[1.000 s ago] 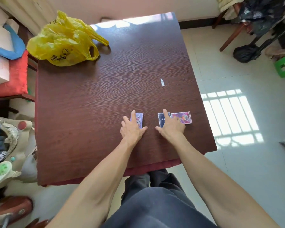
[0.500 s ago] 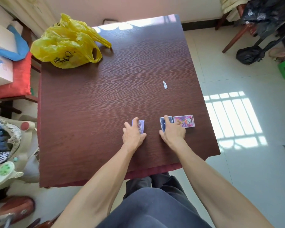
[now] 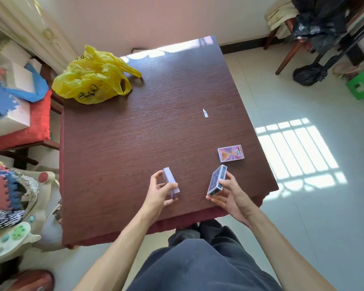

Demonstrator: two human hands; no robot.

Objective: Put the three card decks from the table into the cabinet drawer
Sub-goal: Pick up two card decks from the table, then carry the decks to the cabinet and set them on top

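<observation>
Both forearms reach in from 6 o'clock over the near edge of the dark wooden table (image 3: 135, 143). The left hand (image 3: 158, 194) pinches a pale purple deck (image 3: 170, 181) between thumb and fingers, lifted and turned on edge. The right hand (image 3: 229, 194) grips a dark blue deck (image 3: 216, 180) tilted upright — fingers curled along one side, thumb opposite. Decks counted: three — two held, one pink-faced deck (image 3: 230, 153) lying flat at 1 o'clock of the right hand. One yellow plastic bag (image 3: 93, 80) sits at 11 o'clock; one white scrap (image 3: 205, 113) near 12. Half a second ago both hands pressed flat on decks resting on the table; now both decks are raised.
</observation>
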